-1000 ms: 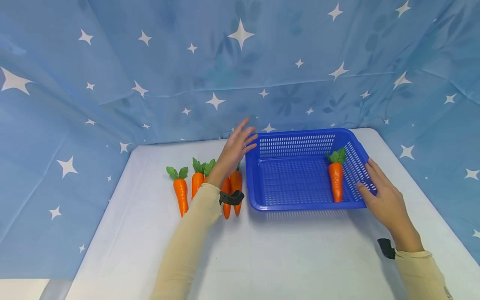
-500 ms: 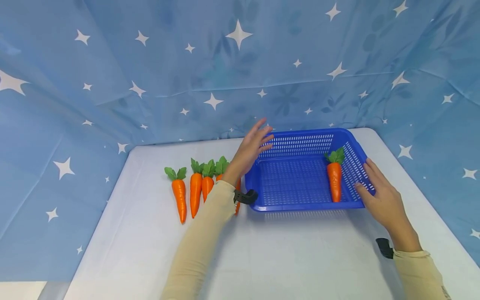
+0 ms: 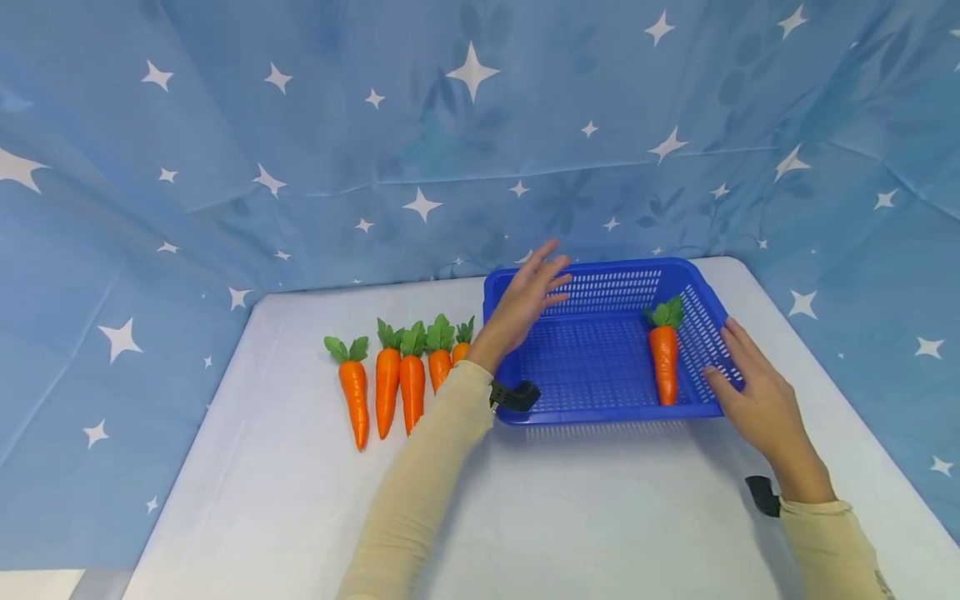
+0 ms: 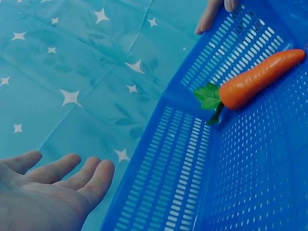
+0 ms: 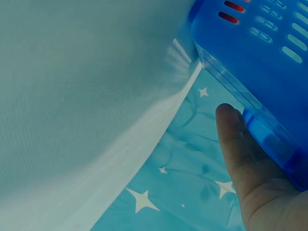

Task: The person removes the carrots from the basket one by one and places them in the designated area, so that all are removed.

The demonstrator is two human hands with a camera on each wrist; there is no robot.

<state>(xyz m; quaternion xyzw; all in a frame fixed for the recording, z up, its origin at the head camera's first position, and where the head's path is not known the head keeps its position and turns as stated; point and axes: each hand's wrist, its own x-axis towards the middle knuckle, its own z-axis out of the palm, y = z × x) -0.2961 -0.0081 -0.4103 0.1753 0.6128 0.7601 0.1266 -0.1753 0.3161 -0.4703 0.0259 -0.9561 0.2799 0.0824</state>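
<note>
My left hand (image 3: 521, 302) is held above the left rim of a blue plastic basket (image 3: 585, 417), fingers spread and nothing in it. In the left wrist view, its palm and loosely extended fingers (image 4: 72, 175) lie beside the basket wall. My right hand (image 3: 761, 404) holds the basket's right rim, thumb on the near side and fingers along the outside; the right wrist view shows the thumb (image 5: 236, 144) by the rim. One carrot (image 3: 664, 362) with green leaves lies inside the basket at its right end. Several more carrots (image 3: 387, 387) lie left of the basket, some partly hidden by my left forearm.
A white-covered table (image 3: 585, 517) carries everything. Behind and at its sides hangs a blue curtain (image 3: 315, 150) with white stars. Black wrist straps (image 3: 515, 395) sit on both wrists.
My left hand has moved right, from above the carrots to over the basket's left rim, uncovering more carrots. The right hand stays at the basket's right rim.
</note>
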